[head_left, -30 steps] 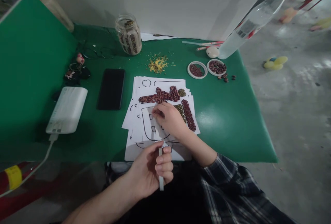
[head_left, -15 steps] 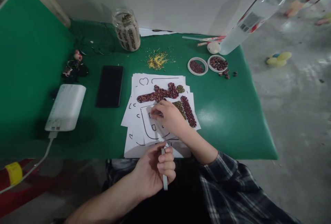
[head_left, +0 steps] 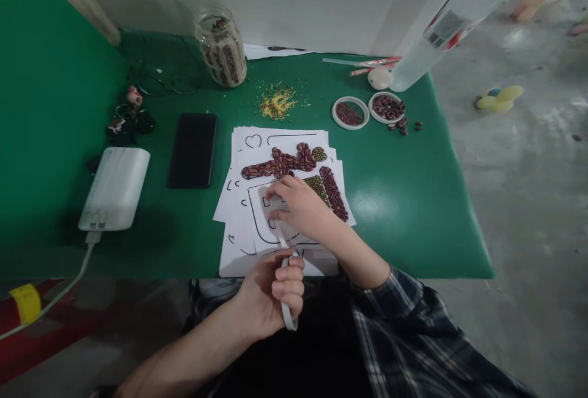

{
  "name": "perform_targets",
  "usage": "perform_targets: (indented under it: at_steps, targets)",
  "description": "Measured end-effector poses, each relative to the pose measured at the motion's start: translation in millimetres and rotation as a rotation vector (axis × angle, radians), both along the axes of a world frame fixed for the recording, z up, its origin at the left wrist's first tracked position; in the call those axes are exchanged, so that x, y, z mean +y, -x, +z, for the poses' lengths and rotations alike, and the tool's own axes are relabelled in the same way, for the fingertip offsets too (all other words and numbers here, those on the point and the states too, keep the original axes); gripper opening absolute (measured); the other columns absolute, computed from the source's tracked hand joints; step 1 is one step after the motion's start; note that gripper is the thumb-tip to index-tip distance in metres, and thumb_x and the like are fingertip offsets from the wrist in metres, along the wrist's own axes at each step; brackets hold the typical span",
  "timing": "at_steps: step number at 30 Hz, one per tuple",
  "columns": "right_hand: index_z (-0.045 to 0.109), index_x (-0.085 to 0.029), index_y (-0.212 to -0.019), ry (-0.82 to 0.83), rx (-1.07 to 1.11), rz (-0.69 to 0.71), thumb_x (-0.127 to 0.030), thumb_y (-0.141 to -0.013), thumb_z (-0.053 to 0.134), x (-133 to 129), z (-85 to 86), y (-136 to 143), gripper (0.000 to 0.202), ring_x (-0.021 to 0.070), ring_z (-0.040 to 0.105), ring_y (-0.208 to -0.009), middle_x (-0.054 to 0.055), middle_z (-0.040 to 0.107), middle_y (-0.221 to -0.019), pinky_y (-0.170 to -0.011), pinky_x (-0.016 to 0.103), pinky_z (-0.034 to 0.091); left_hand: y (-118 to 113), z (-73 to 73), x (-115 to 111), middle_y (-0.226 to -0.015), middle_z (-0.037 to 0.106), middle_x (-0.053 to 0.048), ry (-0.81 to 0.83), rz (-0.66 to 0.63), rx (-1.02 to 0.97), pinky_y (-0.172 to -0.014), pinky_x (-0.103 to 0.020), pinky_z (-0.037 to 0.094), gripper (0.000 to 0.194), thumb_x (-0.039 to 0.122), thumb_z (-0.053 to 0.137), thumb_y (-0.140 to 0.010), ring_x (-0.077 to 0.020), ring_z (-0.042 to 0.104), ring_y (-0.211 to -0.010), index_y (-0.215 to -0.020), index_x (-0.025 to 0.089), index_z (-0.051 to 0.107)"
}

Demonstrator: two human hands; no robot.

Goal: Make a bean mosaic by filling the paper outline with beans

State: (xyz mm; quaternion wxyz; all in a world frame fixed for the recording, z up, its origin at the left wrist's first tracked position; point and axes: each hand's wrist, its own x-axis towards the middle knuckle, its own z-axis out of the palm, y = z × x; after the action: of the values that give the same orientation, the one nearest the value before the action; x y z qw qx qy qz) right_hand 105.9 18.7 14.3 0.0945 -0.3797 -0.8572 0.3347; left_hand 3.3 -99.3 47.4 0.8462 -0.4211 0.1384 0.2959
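Observation:
My left hand (head_left: pixel 264 297) is closed around a narrow roll of white tape (head_left: pixel 289 317), held on edge at the front of the table. A pale strip (head_left: pixel 281 236) runs between the roll and the drawing, close under my right thumb. Over the top sheet of paper (head_left: pixel 258 220), my right hand (head_left: pixel 303 205) has its thumb and forefinger apart. That sheet carries black outlines with small squares. Dark red kidney beans (head_left: pixel 261 169), green mung beans (head_left: pixel 316 186) and small red beans (head_left: pixel 334 193) fill shapes on it. My right hand covers part of the drawing.
Two white lids of beans (head_left: pixel 350 127) (head_left: pixel 387 121) stand right of spilled yellow grains (head_left: pixel 277 104). A glass jar (head_left: pixel 221 49) and a plastic bottle (head_left: pixel 441 37) stand at the back. On the left lie a phone (head_left: pixel 193 150) and a cabled power bank (head_left: pixel 114 187).
My right thumb and forefinger have spread further apart. The tape roll has turned in my left hand, showing more of its ring, and the pale strip is now visible.

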Motion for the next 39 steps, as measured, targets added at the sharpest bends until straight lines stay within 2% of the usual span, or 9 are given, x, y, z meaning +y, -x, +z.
perform_targets:
  at_steps: [11, 19, 30, 36, 39]
  targets:
    - [0.058, -0.022, -0.103, 0.012, -0.011, 0.069, -0.028, -0.062, 0.078, -2.0, 3.0, -3.4, 0.046, 0.0219, 0.044, -0.098, 0.005, 0.050, -0.104, -0.091, 0.036, 0.038, -0.3, -2.1, 0.9, -0.038, 0.038, 0.007, 0.039, 0.018, 0.021, -0.033, -0.009, 0.028, 0.019, 0.014, 0.043, -0.084, -0.0032, 0.040, -0.030, -0.066, 0.016, 0.040]
    - [0.056, -0.024, -0.115, 0.050, -0.051, 0.127, -0.026, -0.062, 0.077, -3.4, 14.2, -6.0, 0.057, 0.0242, 0.042, -0.102, 0.006, 0.048, -0.109, -0.092, 0.040, 0.039, -1.1, -3.5, 0.2, -0.039, 0.038, 0.008, 0.015, 0.011, 0.047, -0.034, -0.008, 0.028, 0.016, 0.014, 0.046, -0.082, -0.0025, 0.039, -0.030, -0.067, 0.016, 0.040]
    - [0.053, -0.027, -0.122, 0.032, -0.038, 0.196, -0.020, -0.060, 0.077, -7.4, 14.8, -9.5, 0.067, 0.0252, 0.040, -0.107, 0.007, 0.048, -0.115, -0.094, 0.041, 0.039, -2.1, -4.2, -1.4, -0.040, 0.038, 0.008, -0.012, 0.006, 0.086, -0.035, -0.009, 0.028, 0.015, 0.015, 0.049, -0.082, -0.0021, 0.039, -0.031, -0.068, 0.014, 0.044]
    - [0.053, -0.026, -0.121, 0.069, 0.033, 0.227, -0.016, -0.066, 0.071, -2.1, 12.1, -15.0, 0.059, 0.0227, 0.043, -0.106, 0.006, 0.049, -0.113, -0.094, 0.040, 0.039, -7.0, -2.8, -3.4, -0.042, 0.035, 0.008, -0.088, -0.063, 0.189, -0.034, -0.011, 0.028, 0.023, 0.026, 0.045, -0.088, -0.0035, 0.037, -0.032, -0.068, 0.013, 0.047]
    - [0.060, -0.025, -0.110, 0.075, 0.061, 0.224, -0.013, -0.069, 0.068, -1.3, 12.9, -17.6, 0.043, 0.0208, 0.045, -0.106, 0.005, 0.050, -0.111, -0.094, 0.038, 0.039, -10.9, -1.7, -4.1, -0.042, 0.034, 0.007, -0.108, -0.083, 0.238, -0.034, -0.012, 0.027, 0.027, 0.029, 0.043, -0.090, -0.0036, 0.036, -0.033, -0.068, 0.013, 0.047]
